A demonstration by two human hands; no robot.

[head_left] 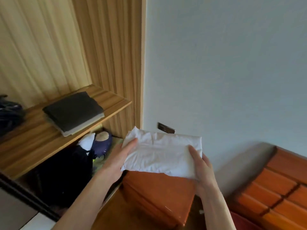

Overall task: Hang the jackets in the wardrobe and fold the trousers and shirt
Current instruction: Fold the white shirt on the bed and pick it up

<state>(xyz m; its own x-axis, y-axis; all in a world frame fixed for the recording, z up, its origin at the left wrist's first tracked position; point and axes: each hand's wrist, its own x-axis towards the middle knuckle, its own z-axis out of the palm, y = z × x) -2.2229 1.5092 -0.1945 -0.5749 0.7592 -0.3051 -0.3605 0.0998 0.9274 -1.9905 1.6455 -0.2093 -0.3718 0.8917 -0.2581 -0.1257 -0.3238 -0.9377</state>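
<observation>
Hands, left (118,159) and right (201,168), grip folded white shirt (159,155).

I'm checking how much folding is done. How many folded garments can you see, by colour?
White, held in both hands: 1, the shirt
Dark, on the wardrobe shelf: 1, the folded garment
Total: 2

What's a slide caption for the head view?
Both hands, left hand and right hand, carry a folded white shirt toward the wardrobe shelf.
</observation>
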